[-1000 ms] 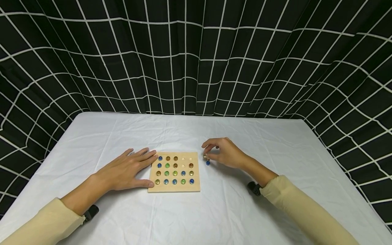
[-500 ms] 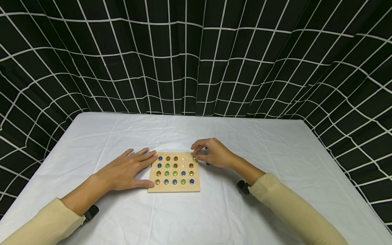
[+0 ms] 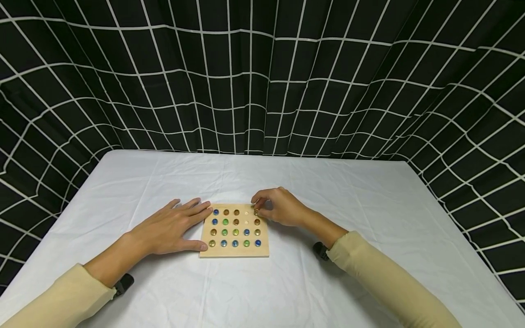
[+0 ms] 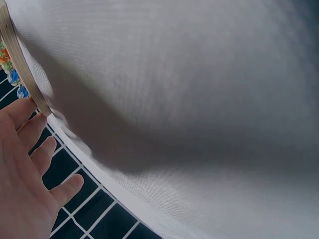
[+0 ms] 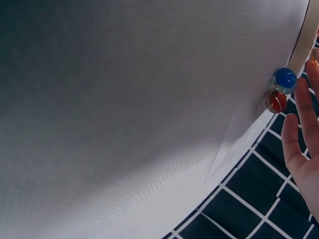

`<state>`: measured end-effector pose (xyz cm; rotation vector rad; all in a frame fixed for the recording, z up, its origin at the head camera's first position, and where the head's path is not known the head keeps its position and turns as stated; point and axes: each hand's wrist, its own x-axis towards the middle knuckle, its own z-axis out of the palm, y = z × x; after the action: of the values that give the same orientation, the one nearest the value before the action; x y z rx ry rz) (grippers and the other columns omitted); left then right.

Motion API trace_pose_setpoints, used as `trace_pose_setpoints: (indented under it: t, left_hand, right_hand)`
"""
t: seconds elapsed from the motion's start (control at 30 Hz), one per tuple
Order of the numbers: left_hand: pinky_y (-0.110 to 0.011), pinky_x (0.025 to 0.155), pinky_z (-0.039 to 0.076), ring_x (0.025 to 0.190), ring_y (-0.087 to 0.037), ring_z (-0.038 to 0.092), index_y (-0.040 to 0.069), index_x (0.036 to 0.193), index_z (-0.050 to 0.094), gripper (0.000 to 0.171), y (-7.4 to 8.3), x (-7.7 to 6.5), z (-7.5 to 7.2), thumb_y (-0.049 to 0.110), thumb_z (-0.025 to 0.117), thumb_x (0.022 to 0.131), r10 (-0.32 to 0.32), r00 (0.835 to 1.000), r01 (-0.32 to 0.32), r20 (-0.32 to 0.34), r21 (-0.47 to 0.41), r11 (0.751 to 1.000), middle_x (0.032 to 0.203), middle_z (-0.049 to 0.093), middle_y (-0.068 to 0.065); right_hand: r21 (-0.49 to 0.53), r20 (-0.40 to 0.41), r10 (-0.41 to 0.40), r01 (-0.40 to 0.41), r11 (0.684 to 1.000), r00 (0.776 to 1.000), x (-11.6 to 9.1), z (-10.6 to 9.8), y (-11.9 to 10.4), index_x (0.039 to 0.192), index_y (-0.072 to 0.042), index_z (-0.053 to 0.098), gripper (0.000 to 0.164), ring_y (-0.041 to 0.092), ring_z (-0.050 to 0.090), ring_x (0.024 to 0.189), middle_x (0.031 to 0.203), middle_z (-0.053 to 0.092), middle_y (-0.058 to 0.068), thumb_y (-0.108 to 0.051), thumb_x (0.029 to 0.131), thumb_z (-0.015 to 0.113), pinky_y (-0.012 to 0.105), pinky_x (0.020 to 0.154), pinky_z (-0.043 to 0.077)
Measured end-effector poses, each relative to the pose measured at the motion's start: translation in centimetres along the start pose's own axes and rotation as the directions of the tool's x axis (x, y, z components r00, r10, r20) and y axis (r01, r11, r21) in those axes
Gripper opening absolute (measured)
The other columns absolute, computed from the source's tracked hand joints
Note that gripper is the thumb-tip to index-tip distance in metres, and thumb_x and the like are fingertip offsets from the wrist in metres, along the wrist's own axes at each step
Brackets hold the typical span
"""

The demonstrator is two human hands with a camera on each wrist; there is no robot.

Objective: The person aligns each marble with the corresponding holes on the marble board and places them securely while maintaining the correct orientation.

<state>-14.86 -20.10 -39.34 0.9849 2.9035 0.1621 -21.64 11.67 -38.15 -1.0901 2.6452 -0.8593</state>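
Note:
A flat wooden board (image 3: 235, 253) holds rows of glass marbles in blue, green and amber. My left hand (image 3: 174, 228) lies with fingers spread, fingertips and thumb on the board's left edge; the left wrist view shows its fingers (image 4: 42, 154) at the board's side. At the far right corner my right hand (image 3: 283, 208) pinches a marble (image 3: 256, 212) between thumb and forefinger, right at the corner hollow. Two bare hollows show in the column to its left. In the right wrist view, a blue marble (image 5: 285, 78) and a red marble (image 5: 276, 101) lie beside the board.
A white cloth (image 3: 246, 291) covers the table, lightly creased. Behind and at both sides hangs a black curtain (image 3: 262, 91) with a white grid. The loose marbles beside the board are hidden behind my right hand in the head view.
My right hand has picked up a marble from the cloth right of the board and carried it left to the board's far right corner. The left hand has stayed in place.

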Motion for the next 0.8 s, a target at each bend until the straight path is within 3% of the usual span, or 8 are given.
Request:
trace_pose_setpoints:
  t: [0.23, 0.47, 0.8]
  left_hand:
    - [-0.064, 0.113, 0.026, 0.147, -0.029, 0.030, 0.018, 0.156, 0.036, 0.097, -0.1, 0.0, 0.1, 0.083, 0.041, 0.085, -0.001, 1.000, 0.001, 0.003, 0.011, 1.000, 0.160, 0.034, 0.000]
    - [-0.064, 0.112, 0.026, 0.146, -0.030, 0.031, 0.017, 0.155, 0.037, 0.096, 0.0, 0.0, 0.0, 0.083, 0.042, 0.085, 0.003, 1.000, -0.003, -0.010, 0.009, 1.000, 0.159, 0.035, -0.001]
    - [-0.064, 0.113, 0.025, 0.147, -0.029, 0.030, 0.018, 0.156, 0.036, 0.097, 0.0, 0.1, 0.0, 0.083, 0.042, 0.085, -0.006, 1.000, 0.006, 0.002, 0.011, 1.000, 0.160, 0.034, 0.000]
  right_hand:
    - [0.004, 0.005, 0.008, -0.008, 1.000, 1.000, 0.0, -0.2, 0.1, 0.111, -0.006, 0.071, 0.025, 0.017, 0.066, 0.104, 0.093, 0.075, -0.004, -0.005, 0.086, 0.076, 0.041, 0.096, 0.049]
    - [0.029, -0.028, 0.073, -0.072, 0.997, 0.997, -0.6, -1.3, 0.9, 0.113, -0.004, 0.070, 0.028, 0.020, 0.064, 0.110, 0.093, 0.075, -0.004, -0.004, 0.086, 0.077, 0.045, 0.100, 0.048]
    - [0.071, 0.006, 0.123, -0.123, 0.990, 0.992, -2.3, -2.6, 2.5, 0.113, -0.005, 0.070, 0.028, 0.019, 0.064, 0.106, 0.094, 0.076, -0.003, -0.001, 0.086, 0.075, 0.045, 0.090, 0.050]
